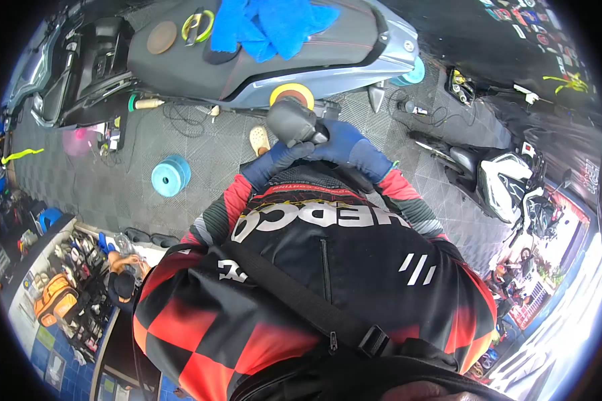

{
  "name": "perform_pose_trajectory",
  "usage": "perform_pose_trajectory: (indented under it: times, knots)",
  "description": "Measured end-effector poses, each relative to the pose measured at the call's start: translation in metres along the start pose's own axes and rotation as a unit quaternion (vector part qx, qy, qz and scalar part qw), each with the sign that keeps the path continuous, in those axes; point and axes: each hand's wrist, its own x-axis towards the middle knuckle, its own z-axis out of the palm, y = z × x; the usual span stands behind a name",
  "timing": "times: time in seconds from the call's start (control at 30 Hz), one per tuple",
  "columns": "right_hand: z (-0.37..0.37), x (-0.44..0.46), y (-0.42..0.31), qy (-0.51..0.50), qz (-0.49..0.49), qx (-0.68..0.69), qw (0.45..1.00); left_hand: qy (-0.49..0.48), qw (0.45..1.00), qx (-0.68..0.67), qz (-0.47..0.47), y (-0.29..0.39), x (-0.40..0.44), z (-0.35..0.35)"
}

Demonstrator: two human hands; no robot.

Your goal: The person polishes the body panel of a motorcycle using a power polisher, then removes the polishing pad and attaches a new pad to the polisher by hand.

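Observation:
Both my hands are in dark blue gloves, close together in front of my chest. My left hand point(275, 164) has its fingers closed at the lower edge of a black power polisher point(291, 121). My right hand point(354, 148) is wrapped round the polisher's body on the right. The polisher's yellow and orange round pad point(292, 92) points away from me, near the side of a grey motorcycle point(301, 81). Whether the pad touches the bodywork is hard to tell. Blue cloths point(271, 27) lie on the motorcycle's seat.
A brown disc point(161, 37) and a yellow-green ring point(199, 27) rest on the motorcycle. A blue round container point(170, 176) stands on the floor. Cables and a cream shoe point(259, 140) lie nearby. Another motorcycle point(502, 184) is at right; a person point(122, 286) is at lower left.

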Motion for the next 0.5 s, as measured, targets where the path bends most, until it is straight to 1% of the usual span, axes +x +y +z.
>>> perform_pose_trajectory:
  times: [0.03, 0.07, 0.1, 0.17, 0.2, 0.23, 0.3, 0.33, 0.37, 0.43, 0.47, 0.5]
  knots:
    - [-0.012, -0.009, 0.007, 0.003, -0.004, 0.021, 1.000, -0.015, 1.000, -0.024, -0.006, 0.001, 0.012, 0.013]
    - [-0.016, -0.012, 0.030, 0.021, -0.015, 0.028, 0.999, -0.021, 0.999, -0.041, 0.001, 0.002, 0.022, 0.027]
    - [-0.028, -0.021, 0.037, 0.026, -0.019, 0.028, 0.999, -0.023, 0.999, -0.035, 0.004, 0.009, 0.030, 0.048]
    - [-0.055, -0.041, 0.047, 0.031, 0.017, 0.075, 0.997, 0.006, 0.999, -0.033, 0.009, 0.020, 0.050, 0.085]
    - [-0.058, -0.044, 0.071, 0.051, -0.011, 0.091, 0.994, 0.005, 0.999, -0.028, 0.018, 0.005, 0.070, 0.090]
    - [-0.068, -0.051, 0.085, 0.059, -0.016, 0.099, 0.993, 0.002, 1.000, -0.016, 0.015, 0.008, 0.081, 0.103]
    - [-0.085, -0.061, 0.111, 0.067, -0.023, 0.125, 0.990, -0.012, 0.998, 0.059, -0.001, 0.018, 0.102, 0.128]
    - [-0.089, -0.063, 0.127, 0.071, -0.031, 0.166, 0.983, 0.006, 0.997, 0.068, 0.028, 0.020, 0.110, 0.145]
    - [-0.095, -0.068, 0.141, 0.078, -0.037, 0.173, 0.981, 0.004, 0.996, 0.080, 0.026, 0.025, 0.118, 0.158]
    - [-0.112, -0.079, 0.153, 0.087, -0.075, 0.255, 0.960, -0.004, 0.997, 0.073, 0.015, 0.038, 0.132, 0.188]
    - [-0.122, -0.087, 0.153, 0.078, -0.053, 0.277, 0.956, -0.005, 0.996, 0.082, 0.018, 0.042, 0.138, 0.198]
    - [-0.126, -0.088, 0.157, 0.074, -0.058, 0.280, 0.955, 0.001, 0.996, 0.086, 0.019, 0.038, 0.147, 0.201]
